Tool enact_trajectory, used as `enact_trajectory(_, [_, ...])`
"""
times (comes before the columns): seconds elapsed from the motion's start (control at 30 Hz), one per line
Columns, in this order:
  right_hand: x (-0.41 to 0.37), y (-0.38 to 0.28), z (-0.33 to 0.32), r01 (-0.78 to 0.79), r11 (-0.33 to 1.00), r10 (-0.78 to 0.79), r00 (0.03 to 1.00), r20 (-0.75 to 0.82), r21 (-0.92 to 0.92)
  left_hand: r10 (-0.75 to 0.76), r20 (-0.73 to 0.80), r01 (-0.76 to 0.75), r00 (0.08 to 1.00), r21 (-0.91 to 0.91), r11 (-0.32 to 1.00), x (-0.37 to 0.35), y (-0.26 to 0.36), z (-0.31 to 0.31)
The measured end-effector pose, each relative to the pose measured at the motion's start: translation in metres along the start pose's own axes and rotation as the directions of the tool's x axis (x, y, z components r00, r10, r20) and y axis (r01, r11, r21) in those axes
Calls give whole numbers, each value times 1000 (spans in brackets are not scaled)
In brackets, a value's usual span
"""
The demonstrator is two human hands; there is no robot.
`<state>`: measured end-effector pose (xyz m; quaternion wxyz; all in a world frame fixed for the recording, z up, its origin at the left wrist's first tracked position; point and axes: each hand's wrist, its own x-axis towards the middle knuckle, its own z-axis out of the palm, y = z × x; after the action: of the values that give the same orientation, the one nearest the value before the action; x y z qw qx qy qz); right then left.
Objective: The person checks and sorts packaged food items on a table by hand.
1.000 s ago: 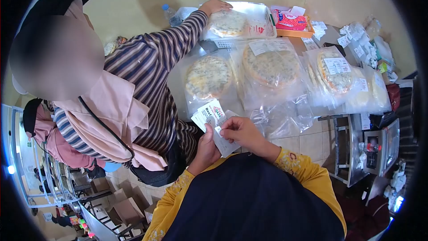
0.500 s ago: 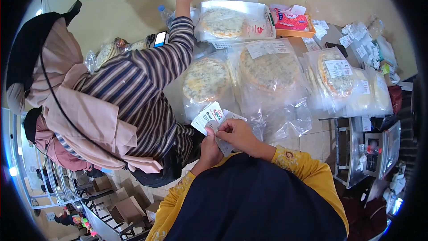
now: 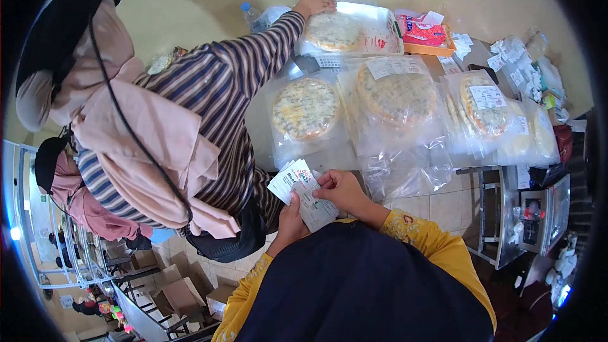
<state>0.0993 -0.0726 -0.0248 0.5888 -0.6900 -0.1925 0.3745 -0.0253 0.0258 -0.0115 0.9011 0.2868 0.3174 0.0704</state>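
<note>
My left hand (image 3: 292, 222) grips a small stack of printed labels (image 3: 296, 179), fanned out, with the word "Beef" on one of them. Thumb and fingers of my right hand (image 3: 344, 191) pinch the right edge of the same labels. Just past my hands, a round pizza in a clear bag (image 3: 306, 109) lies flat on the table. Right of it rests a larger bagged pizza (image 3: 394, 98) bearing a white label (image 3: 396, 66). Farther right, another bagged pizza (image 3: 482, 114) also carries a label (image 3: 487, 97), with more bags beside it.
On my left stands a co-worker in a striped sleeve (image 3: 263, 50), whose hand (image 3: 315, 4) touches a bagged pizza (image 3: 334, 31) at the back. An orange box (image 3: 430, 48) holds a red packet (image 3: 423, 30). Crumpled paper (image 3: 512, 49) lies at right. A second person (image 3: 95, 199) is behind.
The co-worker's raised hand has come down onto the back pizza bag. My labels are turned more toward me, showing more of their faces, with both hands still on them.
</note>
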Motion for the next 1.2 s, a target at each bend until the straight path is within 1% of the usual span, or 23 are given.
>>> enact_trajectory(0.1, [-5,6,10,-29,994,22,998,60,109,28,0,-28,1000,92,995,-10,2,-14])
enact_trajectory(0.2, [-11,-1,16,-40,996,32,995,99,78,-2,1,2,1000,61,998,-19,8,-22])
enact_trajectory(0.3, [-11,7,25,-36,995,26,994,105,94,-25,-9,25,1000,62,998,-21,10,-36])
enact_trajectory(0.4, [-17,3,30,-47,988,30,993,113,150,-64,-34,64,997,-5,998,-24,13,-43])
enact_trajectory(0.5, [-16,10,34,-48,992,33,992,121,121,-77,-38,77,996,15,997,-27,16,-48])
enact_trajectory(0.6, [-14,10,35,-93,980,66,986,150,177,-61,19,62,998,-53,997,-28,15,-56])
enact_trajectory(0.7, [-9,17,32,-243,928,199,964,174,283,-49,-42,46,998,-58,997,-32,18,-53])
enact_trajectory(0.8, [0,37,25,-367,781,382,921,78,505,-2,-77,-3,997,-69,998,-25,11,-73])
enact_trajectory(0.9, [16,67,18,-263,751,388,918,-83,605,32,-191,-37,981,-24,999,-33,15,-69])
enact_trajectory(1.0, [35,74,7,-221,793,380,908,-178,567,50,-199,-45,979,32,998,-36,18,-71])
enact_trajectory(1.03, [41,73,5,-212,801,381,902,-203,560,54,-193,-51,980,22,998,-36,18,-73])
enact_trajectory(1.13, [61,75,9,-41,729,301,916,-266,683,52,-197,-50,979,12,999,-36,18,-79])
enact_trajectory(1.2, [71,68,12,-9,715,314,898,-309,699,29,-230,-22,973,33,999,-36,20,-84])
